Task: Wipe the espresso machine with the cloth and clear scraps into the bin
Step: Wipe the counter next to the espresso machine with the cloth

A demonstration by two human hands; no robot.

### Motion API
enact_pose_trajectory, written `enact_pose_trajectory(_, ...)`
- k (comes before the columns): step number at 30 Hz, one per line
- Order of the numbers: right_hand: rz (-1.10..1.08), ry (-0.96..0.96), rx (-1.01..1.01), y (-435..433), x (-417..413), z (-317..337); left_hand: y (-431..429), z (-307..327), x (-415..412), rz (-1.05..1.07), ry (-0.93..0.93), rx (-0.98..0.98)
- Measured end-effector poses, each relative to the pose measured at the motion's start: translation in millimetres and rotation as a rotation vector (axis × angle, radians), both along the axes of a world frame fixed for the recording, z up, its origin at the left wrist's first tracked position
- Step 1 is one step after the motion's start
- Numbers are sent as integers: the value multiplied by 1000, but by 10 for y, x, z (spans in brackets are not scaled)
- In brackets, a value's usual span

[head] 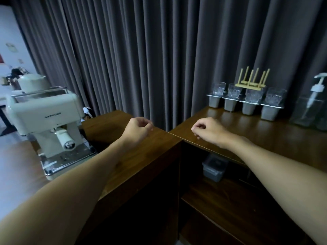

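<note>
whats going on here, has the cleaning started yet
A person stretches both arms out over the corner of a wooden counter. The left hand and the right hand have curled fingers and hold nothing. The cream espresso machine stands off to the left, with no hand on it. No cloth or bin shows in view, so the wiping seems not yet begun.

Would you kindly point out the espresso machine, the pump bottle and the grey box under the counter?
espresso machine [46, 114], head view, cream front panel by the lettering.
pump bottle [308, 112], head view, its clear body.
grey box [212, 172], head view, its front wall.
</note>
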State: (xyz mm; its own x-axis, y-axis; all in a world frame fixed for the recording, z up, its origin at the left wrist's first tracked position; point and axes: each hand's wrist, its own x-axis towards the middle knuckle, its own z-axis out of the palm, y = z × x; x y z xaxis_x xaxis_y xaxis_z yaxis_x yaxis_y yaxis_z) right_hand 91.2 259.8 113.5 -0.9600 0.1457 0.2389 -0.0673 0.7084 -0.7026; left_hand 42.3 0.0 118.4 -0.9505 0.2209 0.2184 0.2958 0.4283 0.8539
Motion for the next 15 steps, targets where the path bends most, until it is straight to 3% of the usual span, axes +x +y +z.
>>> enact_pose_trajectory(15, 737, -234, 141, -1672, -1336, -490, -1332, -592, -68, 484, -55, -462)
